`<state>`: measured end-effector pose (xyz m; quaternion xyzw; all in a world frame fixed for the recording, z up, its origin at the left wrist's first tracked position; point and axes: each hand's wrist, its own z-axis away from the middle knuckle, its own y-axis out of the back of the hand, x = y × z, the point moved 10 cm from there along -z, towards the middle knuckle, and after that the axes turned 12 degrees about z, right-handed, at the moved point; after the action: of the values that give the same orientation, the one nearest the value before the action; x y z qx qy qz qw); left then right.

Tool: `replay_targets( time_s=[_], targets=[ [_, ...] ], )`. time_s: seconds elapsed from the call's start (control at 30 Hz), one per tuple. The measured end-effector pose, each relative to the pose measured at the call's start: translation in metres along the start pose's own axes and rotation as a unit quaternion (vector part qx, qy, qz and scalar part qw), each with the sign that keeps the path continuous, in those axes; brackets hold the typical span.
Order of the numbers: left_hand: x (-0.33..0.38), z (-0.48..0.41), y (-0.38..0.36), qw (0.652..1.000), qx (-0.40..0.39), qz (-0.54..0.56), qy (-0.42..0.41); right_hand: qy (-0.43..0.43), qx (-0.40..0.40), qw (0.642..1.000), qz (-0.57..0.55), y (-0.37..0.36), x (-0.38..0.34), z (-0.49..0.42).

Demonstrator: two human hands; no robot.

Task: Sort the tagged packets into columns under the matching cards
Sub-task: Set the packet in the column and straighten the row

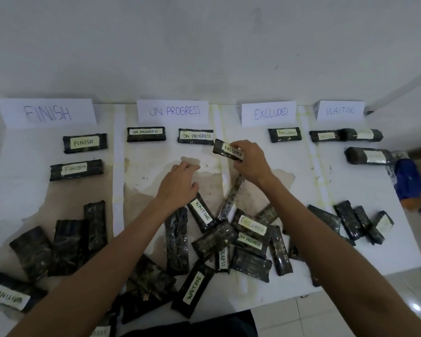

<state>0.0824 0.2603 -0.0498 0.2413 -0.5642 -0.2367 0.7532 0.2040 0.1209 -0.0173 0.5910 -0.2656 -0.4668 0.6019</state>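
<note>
A white table (374,190) fills the lower half of the frame, with a pale wall above it. Four paper cards stand along its far edge, from left to right: the FINISH card (46,113), the ON PROGRESS card (173,111), the EXCLUDED card (269,113) and the WAITING card (340,110).

Dark packets with matching tags lie below each card. There are two FINISH packets (85,143) at left, two ON PROGRESS packets (146,134) side by side, one EXCLUDED packet (285,135), and three WAITING packets (368,155) at upper right. A blue object (408,181) sits at the right edge, too blurred to identify.

An unsorted pile (214,237) of overlapping packets spreads across the bottom of the frame. Some lie tag up and others face down, and both forearms cross over it.

At centre, the left hand (180,181) is over a stained patch of table. Its fingers are relaxed and slightly spread, and it holds nothing. Whether it touches the surface cannot be told.

Just to its right, the right hand (249,159) pinches a held packet (229,150) tagged EXCLUDED. The packet is tilted and raised off the table, between the ON PROGRESS and EXCLUDED columns.
</note>
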Motion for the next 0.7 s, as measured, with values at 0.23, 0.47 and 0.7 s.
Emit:
replay_targets(
  time_s=[0.23,0.47,0.7],
  targets=[
    [0.025,-0.035,-0.037,0.999,0.013,0.034,0.020,0.023,-0.012,0.998,0.064,0.006,0.059,-0.050],
    [0.045,-0.068,-0.078,0.998,0.038,0.042,0.032,0.091,-0.018,0.991,0.092,-0.013,0.079,-0.091],
    [0.051,-0.050,-0.118,0.995,0.045,-0.072,0.060,0.149,0.010,0.986,0.069,-0.028,0.086,-0.086]
  ],
)
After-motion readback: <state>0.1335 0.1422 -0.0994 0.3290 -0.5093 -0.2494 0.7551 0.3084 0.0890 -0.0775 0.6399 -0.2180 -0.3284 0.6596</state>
